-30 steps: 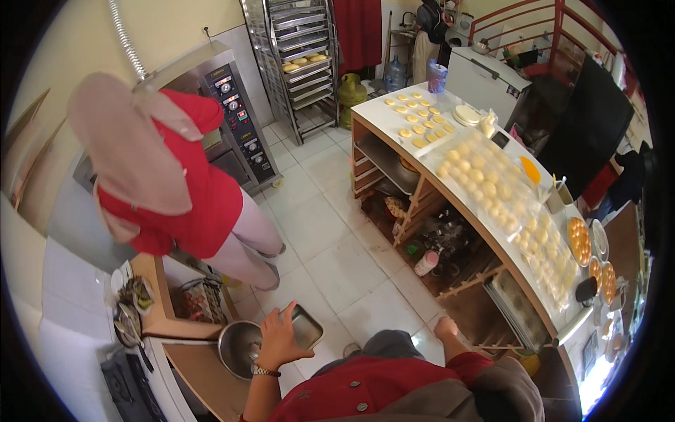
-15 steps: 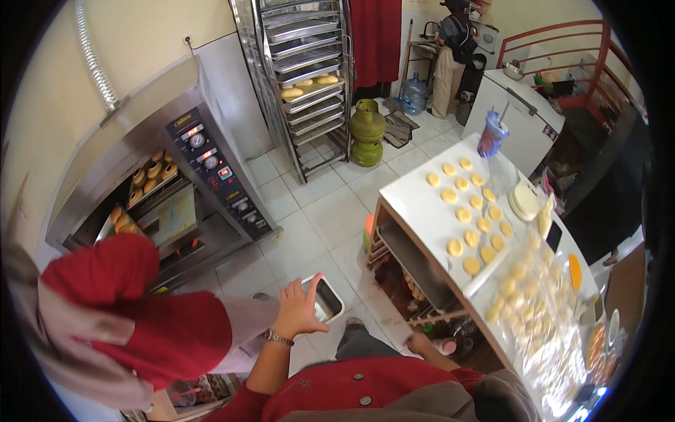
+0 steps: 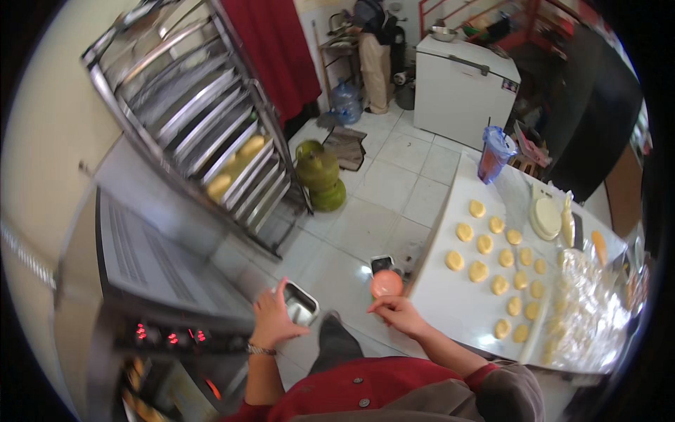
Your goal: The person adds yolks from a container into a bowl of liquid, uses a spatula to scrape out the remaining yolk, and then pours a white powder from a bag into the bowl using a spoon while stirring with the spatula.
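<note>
Left hand: your left hand (image 3: 275,315) is in a wide C, thumb and fingers well apart, and it's got a metal tin (image 3: 302,307) by the near side
Tin: out in front of you, low in the head view, over the tiled floor (image 3: 337,239), kinda tilted so you see inside
Right hand: your right hand (image 3: 401,314) is about half closed, fingers loosely bent; can't tell if it has hold of anything
Orange round thing: an orange round thing (image 3: 386,284) is right by your right fingertips, can't tell if they touch
Table: on your right, white table (image 3: 430,299) with flat dough rounds (image 3: 484,244) laid out, plus clear plastic (image 3: 587,309) at the near end
Cup: a blue cup (image 3: 496,156) up at the far end
Oven: the oven (image 3: 151,232) is at your left, red lights on its panel
Rack: tall metal rack (image 3: 277,141) past it, buns (image 3: 251,147) on one tray
Back: another person (image 3: 375,63) is standing left of the white freezer (image 3: 457,91)
</note>
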Available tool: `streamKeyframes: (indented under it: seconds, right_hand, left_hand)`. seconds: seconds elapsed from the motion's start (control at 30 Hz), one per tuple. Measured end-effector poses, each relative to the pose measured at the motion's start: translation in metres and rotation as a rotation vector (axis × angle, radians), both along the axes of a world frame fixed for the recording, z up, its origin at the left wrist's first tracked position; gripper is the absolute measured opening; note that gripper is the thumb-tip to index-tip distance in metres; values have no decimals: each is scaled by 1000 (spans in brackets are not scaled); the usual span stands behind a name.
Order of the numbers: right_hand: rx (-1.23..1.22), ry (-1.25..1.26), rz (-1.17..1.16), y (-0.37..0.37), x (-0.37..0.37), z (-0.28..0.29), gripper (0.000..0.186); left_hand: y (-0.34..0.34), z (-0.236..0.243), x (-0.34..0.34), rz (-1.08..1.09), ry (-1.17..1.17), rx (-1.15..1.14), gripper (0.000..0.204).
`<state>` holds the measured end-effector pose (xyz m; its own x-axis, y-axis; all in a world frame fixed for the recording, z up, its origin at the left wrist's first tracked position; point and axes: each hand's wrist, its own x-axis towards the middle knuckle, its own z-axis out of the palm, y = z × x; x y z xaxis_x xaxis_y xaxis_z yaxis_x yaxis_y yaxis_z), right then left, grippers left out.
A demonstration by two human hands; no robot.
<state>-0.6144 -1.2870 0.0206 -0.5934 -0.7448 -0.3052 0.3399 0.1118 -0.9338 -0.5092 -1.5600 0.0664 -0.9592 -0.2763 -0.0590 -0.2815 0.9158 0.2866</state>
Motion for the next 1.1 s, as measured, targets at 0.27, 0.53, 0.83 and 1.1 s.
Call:
streamKeyframes:
  seconds: [0.27,0.53,0.83,1.1]
  right_hand:
    - [6,-173,-458,-103,-99,-9,12]
    - [-74,-530,-765,-124,-219,-15,7]
    - [-227,-372,-910,-124,-478,-4,7]
    - [-149,-234,-942,-99,-647,6,11]
  left_hand:
    - [-125,18,-184,-323,-69,78,116]
    - [-163,19,-391,-477,-47,69,117]
    - [-182,38,-637,-434,22,-5,118]
    - [-203,69,-843,-361,93,-77,121]
